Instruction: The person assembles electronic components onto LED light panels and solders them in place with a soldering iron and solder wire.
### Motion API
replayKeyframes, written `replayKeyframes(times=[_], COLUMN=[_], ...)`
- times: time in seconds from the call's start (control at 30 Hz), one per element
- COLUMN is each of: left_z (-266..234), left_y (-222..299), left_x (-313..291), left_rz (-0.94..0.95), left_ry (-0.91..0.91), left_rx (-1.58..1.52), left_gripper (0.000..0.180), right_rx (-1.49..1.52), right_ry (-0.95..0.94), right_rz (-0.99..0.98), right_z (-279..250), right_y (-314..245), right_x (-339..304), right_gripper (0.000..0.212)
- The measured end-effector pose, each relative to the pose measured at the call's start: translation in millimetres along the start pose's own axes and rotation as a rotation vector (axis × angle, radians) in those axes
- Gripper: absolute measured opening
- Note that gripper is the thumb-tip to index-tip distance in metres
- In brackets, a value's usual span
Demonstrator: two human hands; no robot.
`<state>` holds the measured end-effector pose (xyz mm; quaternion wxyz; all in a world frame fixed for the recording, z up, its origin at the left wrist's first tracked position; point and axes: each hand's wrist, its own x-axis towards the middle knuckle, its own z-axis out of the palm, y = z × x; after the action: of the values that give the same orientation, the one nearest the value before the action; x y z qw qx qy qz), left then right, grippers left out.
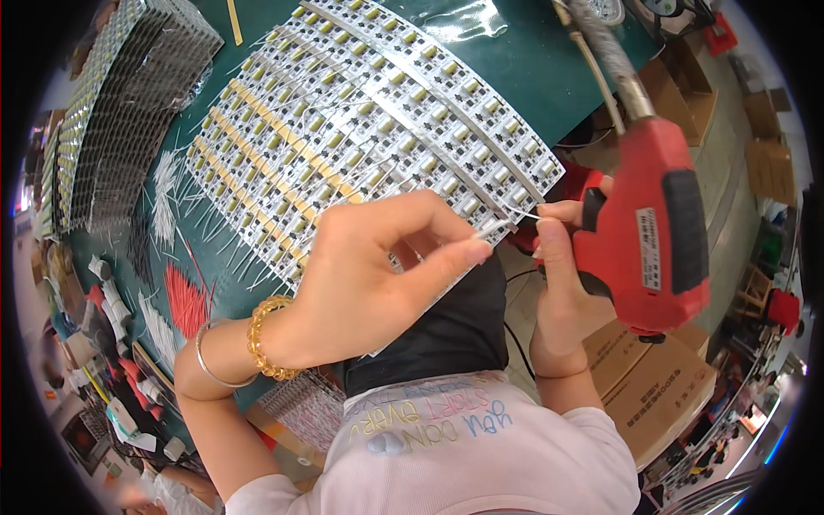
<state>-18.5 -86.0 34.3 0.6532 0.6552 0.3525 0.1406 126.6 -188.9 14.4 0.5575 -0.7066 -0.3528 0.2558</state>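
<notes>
a: fig. 1, head view. what does the left hand (369, 275) hold, and why so close to the panel edge?

b: its grip is nearly closed — thumb and forefinger pinch the end of a thin white wire (506, 221). the wire sits at the near edge of the panel of circuit boards (360, 129), so the hand probably holds it steady right where it meets the boards.

a: and the right hand (562, 283)?

b: wrapped shut around the handle of a red glue gun (648, 232), forefinger near the trigger; the tip points at the same wire, just beside the left fingertips.

a: why is the panel laid flat on the green table (532, 60)?

b: likely so every row lies in reach. bundles of cut white wires (163, 197) and red wires (184, 300) lie to the left, near at hand; a stack of further panels (120, 94) lies beyond them.
</notes>
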Motion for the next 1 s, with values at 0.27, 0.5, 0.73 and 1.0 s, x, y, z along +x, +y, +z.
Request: replayKeyframes(times=[0.27,0.5,0.73,1.0], left_z=[11.7,8.1,-0.1,-3.1], left_y=[-0.8,-2.1,9.1,-1.9], left_x=[15.7,14.9,14.3,20.0], left_rz=[-0.237,-0.23,-0.29,-0.307], left_ry=[-0.057,-0.025,-0.238,-0.352], left_rx=[-0.427,-0.551,-0.441,-0.398], left_gripper=[0.018,0.015,0.012,0.015], right_rx=[-0.116,0.011,0.13,0.457], right_ry=[-0.07,-0.14,-0.032,-0.131], right_rz=[-0.246,-0.27,-0.123,0.166], right_z=[0.9,6.6,10.1,12.4], right_y=[8.1,7.0,6.8,3.0], right_x=[-9.9,-4.4,0.1,-1.3], right_gripper=[0.008,0.016,0.019,0.051])
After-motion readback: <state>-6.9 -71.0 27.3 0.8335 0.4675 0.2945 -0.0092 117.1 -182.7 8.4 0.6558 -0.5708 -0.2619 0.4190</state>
